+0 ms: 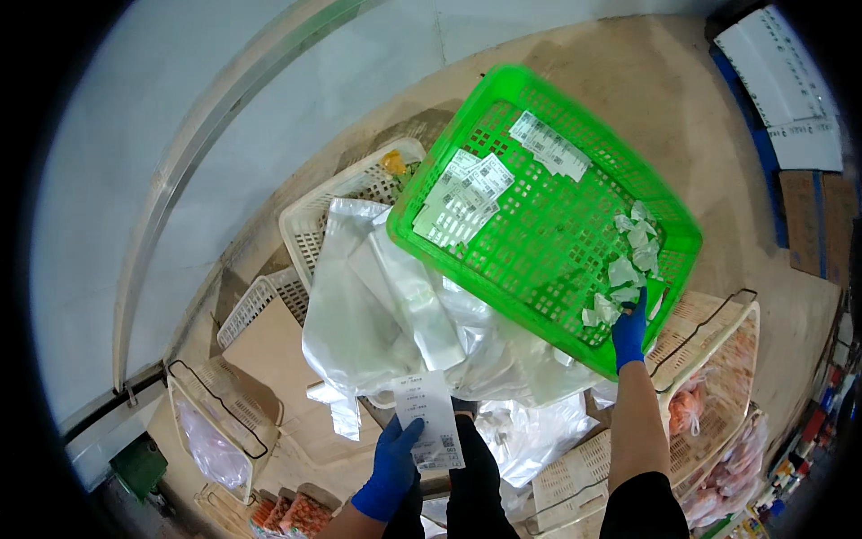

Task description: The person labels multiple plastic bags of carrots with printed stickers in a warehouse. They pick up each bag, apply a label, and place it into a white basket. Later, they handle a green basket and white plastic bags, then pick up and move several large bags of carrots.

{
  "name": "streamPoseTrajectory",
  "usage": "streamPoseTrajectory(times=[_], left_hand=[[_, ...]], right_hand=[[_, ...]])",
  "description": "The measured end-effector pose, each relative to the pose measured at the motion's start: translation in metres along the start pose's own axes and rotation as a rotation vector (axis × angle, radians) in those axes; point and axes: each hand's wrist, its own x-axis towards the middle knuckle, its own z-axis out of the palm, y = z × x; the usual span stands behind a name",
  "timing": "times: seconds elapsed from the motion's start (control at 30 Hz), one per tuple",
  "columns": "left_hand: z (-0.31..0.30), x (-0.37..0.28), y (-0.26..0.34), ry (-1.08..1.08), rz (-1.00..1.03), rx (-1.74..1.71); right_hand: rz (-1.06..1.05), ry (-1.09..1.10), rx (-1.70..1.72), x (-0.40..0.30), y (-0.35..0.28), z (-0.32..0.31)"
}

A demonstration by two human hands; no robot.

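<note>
My left hand, in a blue glove, pinches a white printed paper slip bearing writing and a square code. My right hand, gloved the same, reaches over the near right corner of a green plastic basket. Its fingers lie beside crumpled pieces of pale paper inside; whether they grip anything is hidden. Overlapping printed labels lie at the basket's left end, and another row of labels along its far side. Under the basket's near edge spread clear plastic bags.
A white basket stands partly behind the green one. Beige crates hold bagged orange produce at right and a pale plastic bag at left. Flattened cardboard lies left. Boxes are stacked far right; a pale wall rises left.
</note>
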Motion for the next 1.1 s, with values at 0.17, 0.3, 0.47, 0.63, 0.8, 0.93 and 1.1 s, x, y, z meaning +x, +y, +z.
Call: streamPoseTrajectory(times=[0.17, 0.3, 0.47, 0.63, 0.8, 0.93, 1.1], left_hand=[[-0.003, 0.013, -0.009, 0.008, 0.015, -0.009], [0.005, 0.014, -0.005, 0.016, 0.002, -0.002], [0.017, 0.01, 0.0, -0.027, -0.013, -0.024], [0.027, 0.012, -0.005, -0.054, -0.005, -0.031], [0.03, 0.014, -0.005, -0.04, -0.007, 0.001], [0.034, 0.023, -0.011, -0.182, -0.124, 0.127], [0.063, 0.021, -0.01, -0.409, -0.214, 0.234]], right_hand=[[-0.225, -0.026, 0.053, 0.009, 0.024, 0.019], [0.112, -0.294, 0.36, 0.004, 0.014, 0.021], [0.188, -0.349, 0.289, -0.01, -0.034, 0.012], [-0.127, -0.046, 0.355, 0.009, -0.012, 0.015], [0.018, -0.27, 0.47, 0.007, -0.024, 0.011], [0.327, -0.591, 0.704, -0.02, -0.077, -0.013], [0.146, -1.09, 0.913, -0.114, -0.135, -0.005]])
